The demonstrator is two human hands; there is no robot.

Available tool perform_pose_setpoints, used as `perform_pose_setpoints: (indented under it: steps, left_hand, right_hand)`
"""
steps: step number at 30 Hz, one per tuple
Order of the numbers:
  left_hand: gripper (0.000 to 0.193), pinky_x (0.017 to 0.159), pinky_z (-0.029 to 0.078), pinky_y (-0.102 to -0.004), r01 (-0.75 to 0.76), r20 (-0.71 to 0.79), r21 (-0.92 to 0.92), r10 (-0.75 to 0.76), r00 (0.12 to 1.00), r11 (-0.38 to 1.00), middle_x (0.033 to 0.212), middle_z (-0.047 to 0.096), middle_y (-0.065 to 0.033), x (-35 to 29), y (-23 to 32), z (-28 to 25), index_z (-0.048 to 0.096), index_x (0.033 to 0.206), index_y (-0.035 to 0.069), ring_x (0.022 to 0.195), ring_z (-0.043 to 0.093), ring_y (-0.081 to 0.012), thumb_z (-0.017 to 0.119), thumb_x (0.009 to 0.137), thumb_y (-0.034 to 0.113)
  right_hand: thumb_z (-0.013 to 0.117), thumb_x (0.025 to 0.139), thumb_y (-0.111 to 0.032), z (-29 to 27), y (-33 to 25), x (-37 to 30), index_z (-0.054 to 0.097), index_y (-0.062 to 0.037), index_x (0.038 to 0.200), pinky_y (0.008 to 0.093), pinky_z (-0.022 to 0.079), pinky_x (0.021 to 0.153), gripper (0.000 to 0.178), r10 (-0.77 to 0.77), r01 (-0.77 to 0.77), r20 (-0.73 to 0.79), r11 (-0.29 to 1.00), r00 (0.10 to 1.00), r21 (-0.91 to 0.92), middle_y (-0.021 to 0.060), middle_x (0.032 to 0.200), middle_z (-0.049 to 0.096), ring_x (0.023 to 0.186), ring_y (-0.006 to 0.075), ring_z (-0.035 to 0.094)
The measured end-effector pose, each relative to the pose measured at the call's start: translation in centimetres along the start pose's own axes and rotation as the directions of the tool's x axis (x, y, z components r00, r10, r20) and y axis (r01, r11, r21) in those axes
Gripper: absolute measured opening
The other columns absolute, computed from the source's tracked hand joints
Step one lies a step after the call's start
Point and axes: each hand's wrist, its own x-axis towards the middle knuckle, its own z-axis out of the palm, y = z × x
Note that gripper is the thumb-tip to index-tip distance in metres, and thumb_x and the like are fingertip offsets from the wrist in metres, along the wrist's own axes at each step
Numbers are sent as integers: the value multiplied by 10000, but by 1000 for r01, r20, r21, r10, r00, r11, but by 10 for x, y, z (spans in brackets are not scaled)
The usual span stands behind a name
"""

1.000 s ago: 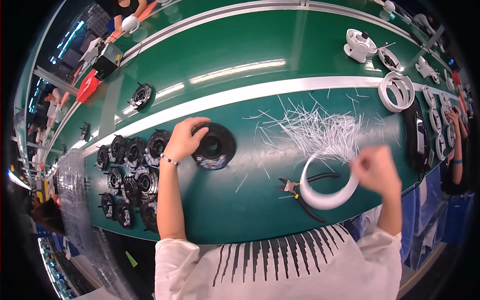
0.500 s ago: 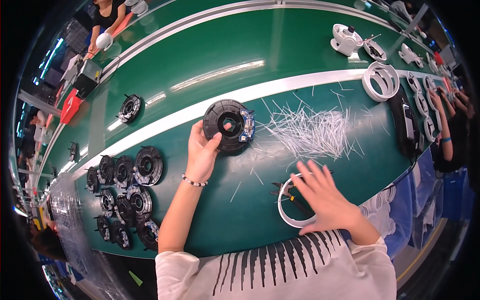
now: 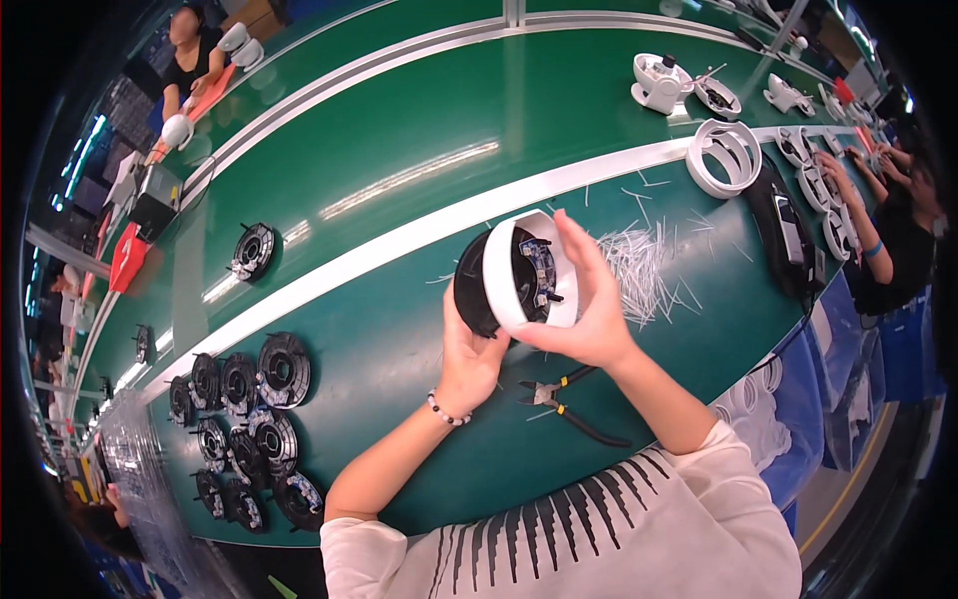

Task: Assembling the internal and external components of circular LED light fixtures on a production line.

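My left hand [image 3: 471,351] grips a round black plastic disc [image 3: 475,287] from below and the left, its fingers wrapped behind the rim. A blue circuit board [image 3: 540,272] sits on the disc's right part. My right hand [image 3: 591,304] is closed on a white plastic ring [image 3: 502,290], thumb at the bottom and fingers over the far side. The ring is held against the disc's face, and the board shows through it. Whether the two are seated together I cannot tell. Below my hands, cutting pliers [image 3: 569,407] with black and yellow handles lie on the green mat.
White cut cable ties [image 3: 639,270] lie piled right of my hands. Several black discs with boards [image 3: 274,439] stand at the left. Stacked white rings [image 3: 722,160] and a black case [image 3: 783,230] are at the right. A co-worker's arm [image 3: 873,245] reaches in at far right.
My right hand has picked the white ring off the mat and brought it up to the black disc, uncovering the pliers. My left hand has moved right and slightly down with the disc.
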Motion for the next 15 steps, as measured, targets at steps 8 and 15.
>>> perform_pose_setpoints:
  steps: [8,15]
  left_hand:
    - [781,993,298,-455,584,452,-558,-374,810,589,1315,328,-168,21,30,-29,241,1326,50,1202,347,-312,330,797,618]
    - [482,884,427,-399,502,199,-560,-481,854,659,1111,529,-129,23,32,-14,463,1163,37,1003,522,-251,324,876,398]
  right_hand:
    - [825,466,-260,4,-6,-3,187,40,1317,387,246,1018,1104,-26,53,183,988,983,-146,244,1345,236,1231,308,309]
    - [823,465,-281,7,-16,-6,228,42,1307,392,231,1018,1081,-70,107,184,974,980,-200,254,1344,244,1247,332,281]
